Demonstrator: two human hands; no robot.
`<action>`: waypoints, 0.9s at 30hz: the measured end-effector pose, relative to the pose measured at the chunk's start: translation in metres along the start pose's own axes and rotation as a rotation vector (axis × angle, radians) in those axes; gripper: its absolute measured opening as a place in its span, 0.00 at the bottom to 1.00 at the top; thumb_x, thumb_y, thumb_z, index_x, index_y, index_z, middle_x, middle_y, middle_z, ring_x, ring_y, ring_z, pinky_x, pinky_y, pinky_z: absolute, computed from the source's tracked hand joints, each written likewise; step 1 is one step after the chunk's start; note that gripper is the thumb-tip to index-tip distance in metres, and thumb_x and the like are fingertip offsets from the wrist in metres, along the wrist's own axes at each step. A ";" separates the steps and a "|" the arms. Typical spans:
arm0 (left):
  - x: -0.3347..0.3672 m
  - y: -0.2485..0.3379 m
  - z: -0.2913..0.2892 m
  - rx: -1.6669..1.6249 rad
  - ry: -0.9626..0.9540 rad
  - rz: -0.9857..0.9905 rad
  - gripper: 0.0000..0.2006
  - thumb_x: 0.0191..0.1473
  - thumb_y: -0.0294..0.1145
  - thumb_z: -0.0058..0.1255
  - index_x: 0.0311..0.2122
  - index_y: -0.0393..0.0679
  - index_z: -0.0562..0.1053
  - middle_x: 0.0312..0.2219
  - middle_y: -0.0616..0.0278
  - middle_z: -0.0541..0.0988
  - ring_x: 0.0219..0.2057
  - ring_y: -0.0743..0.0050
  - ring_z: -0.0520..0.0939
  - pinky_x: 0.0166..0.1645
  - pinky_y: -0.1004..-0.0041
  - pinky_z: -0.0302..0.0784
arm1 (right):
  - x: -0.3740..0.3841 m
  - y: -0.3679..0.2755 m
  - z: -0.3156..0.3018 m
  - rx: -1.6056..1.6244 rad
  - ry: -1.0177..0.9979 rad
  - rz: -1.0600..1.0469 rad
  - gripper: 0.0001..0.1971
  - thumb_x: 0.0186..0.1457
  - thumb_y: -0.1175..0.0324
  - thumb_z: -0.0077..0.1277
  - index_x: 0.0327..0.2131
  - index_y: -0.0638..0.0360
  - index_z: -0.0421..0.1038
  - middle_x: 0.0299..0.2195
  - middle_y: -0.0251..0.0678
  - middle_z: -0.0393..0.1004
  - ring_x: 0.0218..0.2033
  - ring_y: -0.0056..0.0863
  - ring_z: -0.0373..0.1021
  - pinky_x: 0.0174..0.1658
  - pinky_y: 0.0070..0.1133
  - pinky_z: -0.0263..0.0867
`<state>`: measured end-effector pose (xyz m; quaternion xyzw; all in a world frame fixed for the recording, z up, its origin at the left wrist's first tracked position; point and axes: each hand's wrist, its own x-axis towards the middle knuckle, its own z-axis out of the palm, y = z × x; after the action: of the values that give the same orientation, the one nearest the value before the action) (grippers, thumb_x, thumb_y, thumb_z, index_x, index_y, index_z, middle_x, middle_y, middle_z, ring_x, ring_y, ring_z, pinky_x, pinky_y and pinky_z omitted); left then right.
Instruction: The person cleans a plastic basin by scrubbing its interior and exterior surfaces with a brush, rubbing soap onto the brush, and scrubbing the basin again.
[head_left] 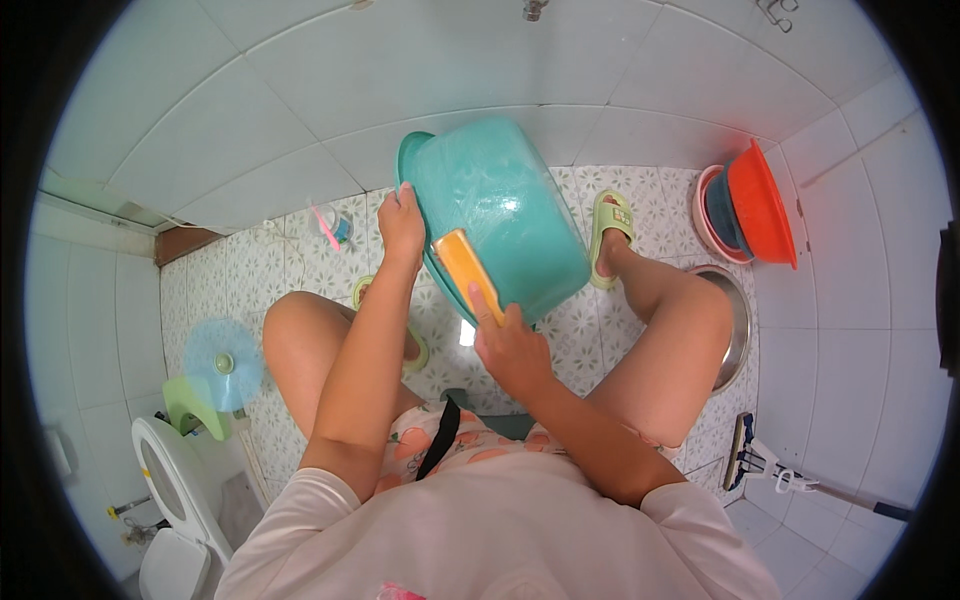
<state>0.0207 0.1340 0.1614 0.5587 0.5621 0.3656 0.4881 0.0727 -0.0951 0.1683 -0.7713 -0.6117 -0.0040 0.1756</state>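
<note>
Scrubbing is apparently taking place: the left hand (402, 232) is gripping the rim (405, 160) of the teal basin (500, 195) tipped between the feet (613, 243), and the right hand (515, 352) is holding a yellow brush (461, 265) against its side. Further strokes are probably calling for a steady rim; tiled wall (345, 145) is bounding the far side, while floor (660, 190) is stretching rightward toward the orange basin (765, 205).

The basin (505, 215) is teal, the brush (463, 272) yellow, the floor (562, 365) flower-patterned

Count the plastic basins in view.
4: green basin in the left hand; orange basin, blue basin and pink basin stacked by the right wall. More may be hidden inside.
</note>
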 end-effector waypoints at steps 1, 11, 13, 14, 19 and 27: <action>-0.003 0.002 0.001 0.000 -0.004 0.001 0.18 0.60 0.39 0.39 0.38 0.31 0.70 0.28 0.61 0.74 0.29 0.78 0.71 0.37 0.73 0.68 | 0.002 0.007 0.000 -0.052 0.056 0.064 0.34 0.47 0.64 0.52 0.60 0.47 0.54 0.25 0.37 0.61 0.16 0.28 0.66 0.16 0.24 0.65; -0.004 0.001 0.004 -0.006 0.026 -0.013 0.12 0.56 0.29 0.43 0.41 0.31 0.70 0.34 0.51 0.77 0.33 0.66 0.77 0.40 0.68 0.70 | -0.003 0.010 -0.002 0.033 -0.001 0.170 0.34 0.49 0.64 0.50 0.61 0.45 0.52 0.27 0.42 0.63 0.17 0.34 0.68 0.18 0.26 0.67; -0.002 -0.003 0.002 0.019 0.010 -0.020 0.13 0.57 0.28 0.42 0.43 0.32 0.70 0.35 0.54 0.77 0.34 0.70 0.76 0.41 0.71 0.70 | 0.017 0.032 -0.011 0.037 0.070 0.243 0.34 0.49 0.64 0.50 0.61 0.45 0.53 0.27 0.42 0.63 0.17 0.35 0.68 0.18 0.27 0.68; -0.002 -0.004 0.003 0.035 0.017 -0.012 0.13 0.57 0.28 0.42 0.44 0.32 0.70 0.36 0.53 0.77 0.34 0.70 0.76 0.41 0.71 0.70 | 0.024 0.040 -0.015 0.037 0.138 0.320 0.34 0.48 0.64 0.50 0.60 0.46 0.53 0.27 0.43 0.63 0.18 0.36 0.68 0.19 0.27 0.68; -0.008 0.007 0.008 0.060 0.013 -0.044 0.14 0.57 0.28 0.42 0.45 0.31 0.69 0.36 0.53 0.77 0.35 0.69 0.76 0.42 0.71 0.70 | 0.007 0.032 0.000 0.068 0.176 0.303 0.35 0.48 0.65 0.50 0.61 0.46 0.51 0.26 0.42 0.63 0.16 0.36 0.67 0.17 0.28 0.66; -0.010 0.004 0.004 0.042 0.058 0.021 0.11 0.56 0.27 0.42 0.41 0.32 0.69 0.34 0.47 0.77 0.35 0.56 0.78 0.43 0.65 0.70 | 0.037 0.039 -0.018 0.075 0.138 0.421 0.33 0.47 0.65 0.51 0.60 0.46 0.55 0.25 0.42 0.61 0.18 0.36 0.67 0.19 0.29 0.66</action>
<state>0.0242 0.1245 0.1652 0.5639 0.5777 0.3750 0.4557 0.1228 -0.0730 0.1826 -0.8730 -0.4233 0.0029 0.2423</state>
